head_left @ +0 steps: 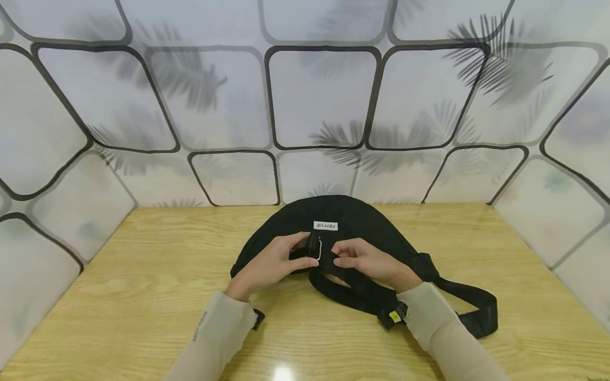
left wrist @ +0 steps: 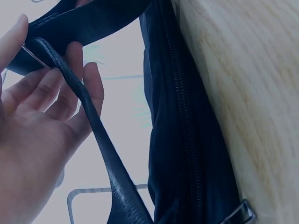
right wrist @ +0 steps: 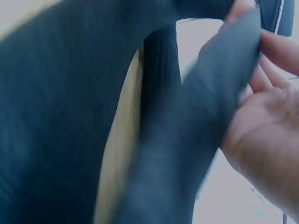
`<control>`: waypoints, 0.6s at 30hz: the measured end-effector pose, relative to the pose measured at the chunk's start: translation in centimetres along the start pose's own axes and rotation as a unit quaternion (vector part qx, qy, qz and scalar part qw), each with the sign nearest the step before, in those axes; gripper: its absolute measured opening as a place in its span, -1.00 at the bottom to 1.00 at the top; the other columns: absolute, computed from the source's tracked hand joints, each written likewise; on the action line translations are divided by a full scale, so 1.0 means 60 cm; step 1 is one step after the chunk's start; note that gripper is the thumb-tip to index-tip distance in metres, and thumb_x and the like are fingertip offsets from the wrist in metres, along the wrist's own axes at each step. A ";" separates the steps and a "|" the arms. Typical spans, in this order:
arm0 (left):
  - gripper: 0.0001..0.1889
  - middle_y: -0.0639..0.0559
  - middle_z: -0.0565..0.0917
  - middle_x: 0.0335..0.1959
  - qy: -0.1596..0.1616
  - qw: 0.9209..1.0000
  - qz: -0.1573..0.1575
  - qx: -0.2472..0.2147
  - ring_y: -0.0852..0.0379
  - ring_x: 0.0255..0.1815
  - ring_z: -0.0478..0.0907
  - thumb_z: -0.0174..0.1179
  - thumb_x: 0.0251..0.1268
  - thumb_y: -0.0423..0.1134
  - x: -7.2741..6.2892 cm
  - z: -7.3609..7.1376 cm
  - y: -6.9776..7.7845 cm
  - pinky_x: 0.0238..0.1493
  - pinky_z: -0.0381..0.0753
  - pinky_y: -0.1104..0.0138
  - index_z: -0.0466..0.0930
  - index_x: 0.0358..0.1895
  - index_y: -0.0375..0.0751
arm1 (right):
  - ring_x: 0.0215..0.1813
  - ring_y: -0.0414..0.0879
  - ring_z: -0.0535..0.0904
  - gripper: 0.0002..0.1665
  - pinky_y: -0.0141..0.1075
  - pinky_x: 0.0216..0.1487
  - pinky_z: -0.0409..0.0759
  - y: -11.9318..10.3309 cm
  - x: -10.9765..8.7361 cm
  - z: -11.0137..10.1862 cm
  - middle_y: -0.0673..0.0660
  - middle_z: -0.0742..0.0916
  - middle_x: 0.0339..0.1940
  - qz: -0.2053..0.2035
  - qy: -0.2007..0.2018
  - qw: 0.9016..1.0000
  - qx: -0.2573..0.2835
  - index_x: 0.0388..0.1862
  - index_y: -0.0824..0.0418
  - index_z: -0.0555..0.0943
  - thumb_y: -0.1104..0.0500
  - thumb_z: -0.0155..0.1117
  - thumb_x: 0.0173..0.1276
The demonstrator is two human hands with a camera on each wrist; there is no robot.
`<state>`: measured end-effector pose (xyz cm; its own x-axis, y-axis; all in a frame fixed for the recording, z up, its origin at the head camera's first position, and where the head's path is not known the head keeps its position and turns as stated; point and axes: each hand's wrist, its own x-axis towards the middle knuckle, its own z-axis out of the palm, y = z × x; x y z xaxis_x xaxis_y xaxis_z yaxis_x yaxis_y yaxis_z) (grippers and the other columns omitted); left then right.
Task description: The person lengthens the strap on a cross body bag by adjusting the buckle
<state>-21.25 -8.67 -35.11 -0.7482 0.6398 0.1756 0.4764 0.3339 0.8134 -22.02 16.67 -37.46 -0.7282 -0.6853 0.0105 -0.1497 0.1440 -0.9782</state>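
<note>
A black crescent-shaped bag (head_left: 362, 211) with a white label (head_left: 326, 226) lies on the table at the centre of the head view. In front of it my left hand (head_left: 274, 260) pinches a piece of black strap at a pale metal buckle (head_left: 320, 251); the left wrist view shows the strap (left wrist: 105, 144) running down from those fingers. Just to the right, my right hand (head_left: 371, 260) pinches the strap between thumb and fingertips. From that hand a broad strap (right wrist: 201, 102) hangs close to the right wrist camera, partly blurred. The strap's end is hard to make out.
More of the black strap (head_left: 483, 309) loops out right of the bag onto the wooden table (head_left: 124, 296). A zipper (left wrist: 184, 107) runs along the bag's side, with a metal pull (left wrist: 243, 212) below. A patterned cloth screen (head_left: 324, 98) stands behind and at both sides.
</note>
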 end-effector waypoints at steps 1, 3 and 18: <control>-0.63 0.05 0.69 -0.04 0.000 1.000 -0.001 0.001 0.15 -0.09 0.58 0.29 0.45 -0.25 0.000 0.000 0.001 0.01 0.53 0.22 0.53 0.24 -0.23 | -0.46 -0.14 0.56 -0.81 -0.36 -0.34 0.55 -0.002 0.001 0.003 0.19 0.62 -0.51 -0.004 0.010 1.000 0.000 -0.17 0.63 0.47 0.43 0.03 0.55; -0.68 0.07 0.69 -0.07 -0.001 1.000 0.000 0.003 0.15 -0.14 0.57 0.29 0.45 -0.23 0.000 0.000 0.000 -0.04 0.52 0.25 0.55 0.18 -0.21 | -0.41 -0.13 0.62 -0.83 -0.35 -0.30 0.59 -0.007 0.004 0.009 0.18 0.67 -0.46 -0.008 0.028 1.000 -0.001 -0.16 0.58 0.51 0.41 0.04 0.55; -0.82 0.10 0.65 -0.22 -0.001 1.000 0.009 0.010 0.07 -0.26 0.49 0.24 0.50 -0.17 0.000 0.004 0.001 -0.17 0.45 0.19 0.53 -0.02 -0.17 | -0.35 -0.21 0.56 -0.85 -0.37 -0.21 0.52 -0.013 0.005 0.012 0.00 0.72 -0.41 -0.006 0.069 0.998 0.004 -0.10 0.50 0.58 0.38 0.16 0.49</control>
<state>-21.12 -8.48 -35.21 -0.7380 0.6476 0.1897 0.4996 0.3354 0.7987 -21.65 15.86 -36.82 -0.8118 -0.5818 0.0498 -0.1531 0.1298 -0.9796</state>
